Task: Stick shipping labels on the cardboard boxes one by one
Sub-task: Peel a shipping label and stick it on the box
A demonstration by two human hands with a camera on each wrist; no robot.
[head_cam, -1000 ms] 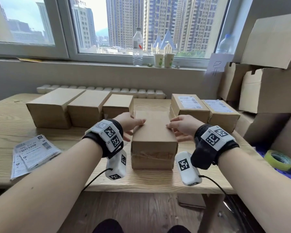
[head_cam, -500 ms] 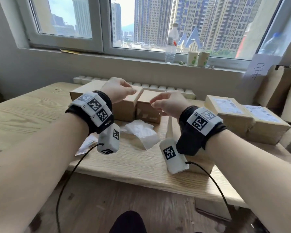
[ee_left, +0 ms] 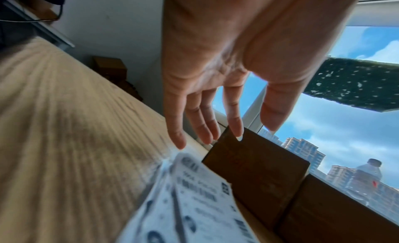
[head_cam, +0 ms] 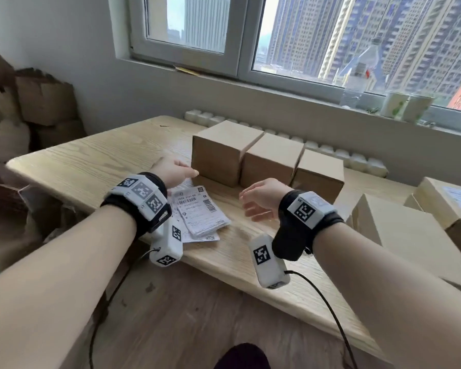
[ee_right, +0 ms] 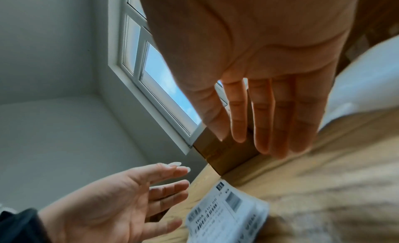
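Observation:
A stack of white shipping labels [head_cam: 199, 214] [ee_left: 194, 200] [ee_right: 226, 211] lies on the wooden table [head_cam: 91, 166]. Behind it stands a row of three plain cardboard boxes [head_cam: 266, 158], the leftmost one [head_cam: 218, 153] [ee_left: 257, 170] [ee_right: 224, 151] nearest my hands. My left hand [head_cam: 179, 171] [ee_left: 215, 120] [ee_right: 138, 192] hovers above the labels' left edge, fingers straight and empty, fingertips close to that box. My right hand [head_cam: 258, 201] [ee_right: 259, 117] hovers to the right of the labels, fingers straight, holding nothing. An unlabelled box [head_cam: 405, 235] sits at the right.
A box with a label on top [head_cam: 453, 201] stands at the far right. A water bottle [head_cam: 357, 78] and two paper cups [head_cam: 405, 105] are on the window sill. Stacked cardboard [head_cam: 37, 102] fills the left corner. Cables hang from both wrist cameras.
Both hands let go of the front box and swung left over the table. They now hover at the label stack, lower than half a second ago. My view has turned left.

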